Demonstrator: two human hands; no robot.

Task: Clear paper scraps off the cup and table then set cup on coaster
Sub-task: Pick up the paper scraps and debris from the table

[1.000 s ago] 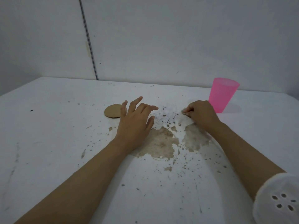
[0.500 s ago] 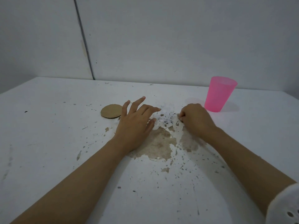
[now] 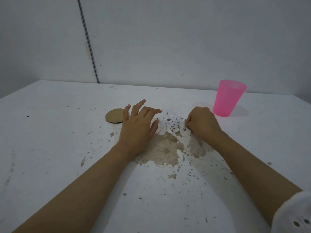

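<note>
Pink cup [image 3: 228, 98] sits upright, just right of my fisted right hand [image 3: 201, 122], which is probably pinching white scraps [image 3: 171, 121], hard to tell. Left hand [image 3: 138, 126] is spread flat, brushing the coaster [image 3: 115, 116]. Best to sweep bits together first.

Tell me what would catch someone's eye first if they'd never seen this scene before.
Probably the bright pink cup, upright at the far right of the white table, beside the right hand, which is curled into a fist. Next, the big brown patch of worn paint in the middle, between the forearms. The left hand lies spread flat, its fingers at the edge of a round cardboard coaster.
</note>
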